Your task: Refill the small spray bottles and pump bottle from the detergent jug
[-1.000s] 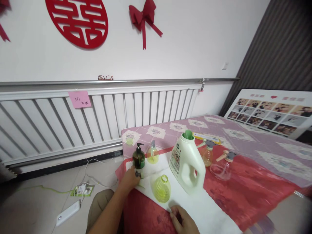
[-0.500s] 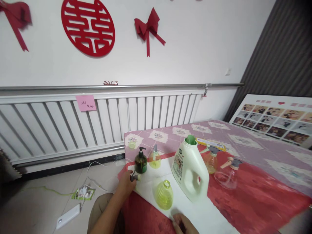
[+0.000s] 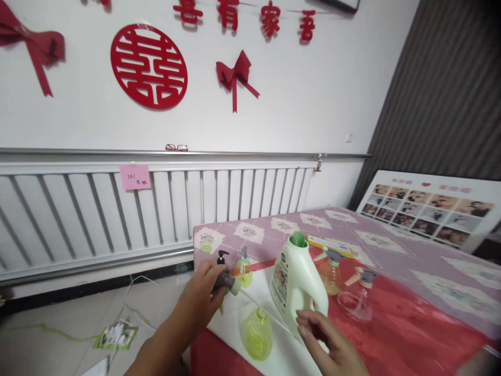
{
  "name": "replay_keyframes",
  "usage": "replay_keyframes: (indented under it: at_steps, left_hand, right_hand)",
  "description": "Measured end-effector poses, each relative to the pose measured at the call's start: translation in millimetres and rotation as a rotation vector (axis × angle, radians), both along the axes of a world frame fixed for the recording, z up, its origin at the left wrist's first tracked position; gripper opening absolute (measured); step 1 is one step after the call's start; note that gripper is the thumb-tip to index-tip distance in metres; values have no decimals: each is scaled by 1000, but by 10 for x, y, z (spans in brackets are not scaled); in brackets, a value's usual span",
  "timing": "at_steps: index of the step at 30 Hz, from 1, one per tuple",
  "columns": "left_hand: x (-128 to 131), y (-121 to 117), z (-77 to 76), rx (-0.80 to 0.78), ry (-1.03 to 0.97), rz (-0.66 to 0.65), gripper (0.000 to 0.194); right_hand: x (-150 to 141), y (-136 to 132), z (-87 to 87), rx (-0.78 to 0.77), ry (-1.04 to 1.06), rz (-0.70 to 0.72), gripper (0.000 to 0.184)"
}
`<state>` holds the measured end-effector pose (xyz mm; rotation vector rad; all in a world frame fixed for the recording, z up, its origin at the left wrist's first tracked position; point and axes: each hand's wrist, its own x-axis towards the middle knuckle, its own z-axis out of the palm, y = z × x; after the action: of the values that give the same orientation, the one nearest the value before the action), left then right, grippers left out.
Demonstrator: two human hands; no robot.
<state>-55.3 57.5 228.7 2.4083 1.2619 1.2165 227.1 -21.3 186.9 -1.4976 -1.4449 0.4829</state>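
R hand (image 3: 329, 338) nearest: fingers loosely parted, nothing seen btwn; tube contact can't be told. Yellow-green bottle (image 3: 257, 337) stands upright on white cloth (image 3: 289, 360), mouth uncovered; could be tipped, liquid spilt, if clipped by dip tube (image 3: 250, 298). Grey trigger-spray head (image 3: 224, 282), beyond, is pinched in L hand (image 3: 205, 290); long axis runs approx w/ tube, pointing down-right twd R hand. Jug (image 3: 299, 282) behind could be knocked by tube swing.

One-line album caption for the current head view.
Left hand grips a grey spray head, its tube angled toward the right hand, near an uncapped yellow-green bottle and pale-green jug.
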Motion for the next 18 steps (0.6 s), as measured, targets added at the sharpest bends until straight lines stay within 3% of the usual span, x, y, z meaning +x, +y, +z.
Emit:
replay_keyframes:
  at_steps: [4,7,11,16,18]
  left_hand:
    - [202,-153,306,121,76,-122,43]
    - [318,-214,483,172,181,-209,42]
    - [429,-203,644,202,323,-319,38]
    - [541,-107,698,253,457,-343,30]
    - [548,-59,683,276,410,-354,31]
  right_hand:
    - [-281,36,727,44,-107,144,33]
    - [-406,77,984,-21,-84,328,40]
    - [-418,148,1050,-78,-64,525,24]
    - [-364,232,1033,-109,-27,506,22]
    - [-341,275,1022,-98,-42,489,22]
